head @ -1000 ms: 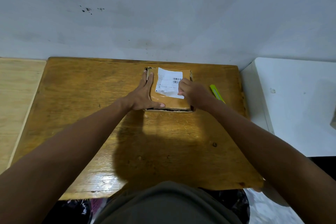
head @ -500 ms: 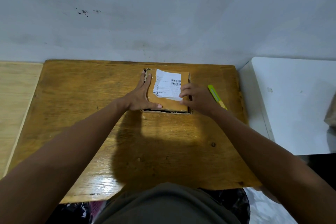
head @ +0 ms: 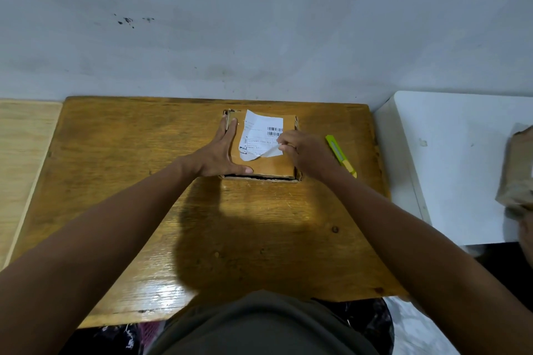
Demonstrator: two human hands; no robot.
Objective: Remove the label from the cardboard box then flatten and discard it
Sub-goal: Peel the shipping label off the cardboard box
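A small cardboard box (head: 261, 164) is set on the wooden table (head: 121, 170), near its far edge. The left hand (head: 220, 153) is pressed flat, fingers spread, on the box's left side. The shipping label (head: 259, 138) is pinched at its lifted near-right corner by the right hand (head: 302, 147). A yellow-green utility knife (head: 340, 155), apparently retracted, lies just right of the box.

Worn wooden table (head: 259, 239) against a pale, stained wall (head: 259, 23); white surface (head: 461, 167) at right, light wood surface (head: 20, 153) at left.
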